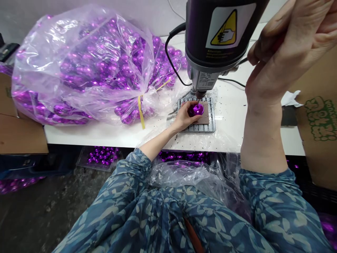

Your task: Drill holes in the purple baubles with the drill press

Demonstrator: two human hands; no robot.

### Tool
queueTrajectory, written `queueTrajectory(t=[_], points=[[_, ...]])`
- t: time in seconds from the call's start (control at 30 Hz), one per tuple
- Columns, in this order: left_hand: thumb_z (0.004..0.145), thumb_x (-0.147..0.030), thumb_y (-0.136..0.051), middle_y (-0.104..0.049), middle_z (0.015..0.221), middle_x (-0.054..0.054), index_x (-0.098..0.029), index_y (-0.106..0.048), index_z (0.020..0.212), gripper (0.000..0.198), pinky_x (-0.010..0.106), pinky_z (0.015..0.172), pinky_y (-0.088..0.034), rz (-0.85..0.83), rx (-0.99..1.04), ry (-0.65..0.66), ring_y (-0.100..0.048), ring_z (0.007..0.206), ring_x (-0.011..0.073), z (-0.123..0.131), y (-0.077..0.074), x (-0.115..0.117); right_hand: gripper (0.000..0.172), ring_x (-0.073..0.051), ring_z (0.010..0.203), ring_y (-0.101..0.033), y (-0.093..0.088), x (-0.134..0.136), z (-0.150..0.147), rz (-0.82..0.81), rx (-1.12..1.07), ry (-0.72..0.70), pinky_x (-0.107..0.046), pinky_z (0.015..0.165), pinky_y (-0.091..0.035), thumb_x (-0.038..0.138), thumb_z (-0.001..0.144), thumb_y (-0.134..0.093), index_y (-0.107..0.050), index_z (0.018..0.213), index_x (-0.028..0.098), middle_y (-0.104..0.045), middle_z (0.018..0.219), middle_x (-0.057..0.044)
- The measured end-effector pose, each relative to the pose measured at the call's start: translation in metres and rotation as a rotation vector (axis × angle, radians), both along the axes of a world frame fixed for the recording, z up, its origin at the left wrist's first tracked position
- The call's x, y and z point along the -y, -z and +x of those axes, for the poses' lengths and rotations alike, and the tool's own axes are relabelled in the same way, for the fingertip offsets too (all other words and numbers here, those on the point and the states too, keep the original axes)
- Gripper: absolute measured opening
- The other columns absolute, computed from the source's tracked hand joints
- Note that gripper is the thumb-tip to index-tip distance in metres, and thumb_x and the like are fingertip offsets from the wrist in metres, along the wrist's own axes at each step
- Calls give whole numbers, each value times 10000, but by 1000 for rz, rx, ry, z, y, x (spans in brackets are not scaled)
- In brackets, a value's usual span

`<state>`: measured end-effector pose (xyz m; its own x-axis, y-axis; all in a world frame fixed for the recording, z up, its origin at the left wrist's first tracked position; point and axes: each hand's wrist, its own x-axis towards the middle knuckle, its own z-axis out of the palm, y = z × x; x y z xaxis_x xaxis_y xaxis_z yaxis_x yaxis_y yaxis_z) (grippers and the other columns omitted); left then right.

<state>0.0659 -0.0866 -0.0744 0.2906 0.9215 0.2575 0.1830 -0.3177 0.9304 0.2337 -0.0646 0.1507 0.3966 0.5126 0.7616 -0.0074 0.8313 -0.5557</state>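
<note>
My left hand (184,117) grips a shiny purple faceted ball (198,109) between thumb and fingers. The ball rests on a flat brown board (204,119) lying on the slotted metal base (212,128) of a bench drill press (207,59). Directly above, the drill chuck (200,94) points down, its thin bit meeting the top of the ball; how deep it sits cannot be seen. Up at the right, my right hand (286,45) is closed around the drill press's lever handle (278,43), which shows dark red between the fingers.
A big clear plastic bag (86,66) of purple balls, tied with a yellow strip (141,112), fills the table's left. Dark shavings dot the white table (229,119). Cardboard boxes (321,140) flank it. Below the edge sits a clear tray (101,156) of purple balls.
</note>
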Motion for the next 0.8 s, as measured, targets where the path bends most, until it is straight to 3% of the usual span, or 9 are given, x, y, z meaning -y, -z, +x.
queueTrajectory(t=[0.2, 0.33, 0.4, 0.5, 0.57, 0.6, 0.7, 0.8], points=[[908, -471, -898, -681, 1430, 129, -248, -580, 1436, 655, 543, 1207, -557, -15, 29, 12, -683, 1350, 312, -2, 8, 2, 558, 11, 438, -334, 0, 0, -1, 19, 16, -4, -213, 451, -195, 707, 775, -630, -616, 796, 149, -392, 544, 49], [909, -474, -896, -696, 1411, 137, -250, -569, 1411, 639, 552, 1182, -577, -11, 14, -1, -703, 1321, 316, -2, 6, 5, 452, 53, 440, -327, 2, 11, -7, 80, -52, -42, -147, 475, -177, 608, 805, -689, -713, 745, 160, -360, 497, 53], [910, -490, -891, -699, 1401, 136, -250, -573, 1399, 631, 558, 1179, -580, -5, 16, -5, -708, 1315, 319, -2, 6, 4, 331, 68, 450, -336, 8, 19, -8, 125, -61, -70, -132, 487, -194, 540, 853, -700, -789, 785, 229, -339, 484, 57], [904, -506, -893, -704, 1386, 130, -258, -574, 1396, 636, 561, 1171, -588, 1, 24, 0, -716, 1306, 320, -2, 9, 3, 260, 97, 479, -376, 23, 27, -6, 147, -51, -25, -124, 538, -250, 495, 912, -657, -836, 1029, 346, -281, 489, 68], [901, -508, -893, -703, 1390, 129, -265, -572, 1402, 642, 562, 1168, -592, 3, 31, 5, -718, 1307, 322, -2, 11, 2, 306, 96, 478, -384, 33, 28, -5, 159, -55, 31, -115, 550, -256, 532, 898, -659, -832, 1033, 319, -191, 479, 65], [901, -507, -894, -700, 1394, 129, -267, -571, 1405, 645, 562, 1169, -592, 2, 32, 7, -717, 1309, 323, -2, 11, 2, 328, 86, 464, -372, 37, 27, -5, 171, -73, 51, -110, 538, -247, 555, 886, -676, -825, 947, 270, -140, 475, 59], [913, -512, -883, -689, 1407, 128, -261, -568, 1418, 646, 559, 1189, -577, -13, 26, 13, -701, 1330, 323, -2, 11, 3, 548, 46, 414, -292, 44, 26, -8, 216, -137, 57, -135, 466, -212, 555, 874, -751, -571, 585, 125, -35, 477, 37], [918, -517, -878, -677, 1409, 129, -250, -565, 1421, 650, 556, 1205, -562, -21, 27, 13, -689, 1342, 319, -2, 10, 3, 740, 20, 405, -255, 49, 26, -13, 220, -164, 48, -182, 440, -202, 508, 912, -747, -244, 552, 101, -23, 489, 21]])
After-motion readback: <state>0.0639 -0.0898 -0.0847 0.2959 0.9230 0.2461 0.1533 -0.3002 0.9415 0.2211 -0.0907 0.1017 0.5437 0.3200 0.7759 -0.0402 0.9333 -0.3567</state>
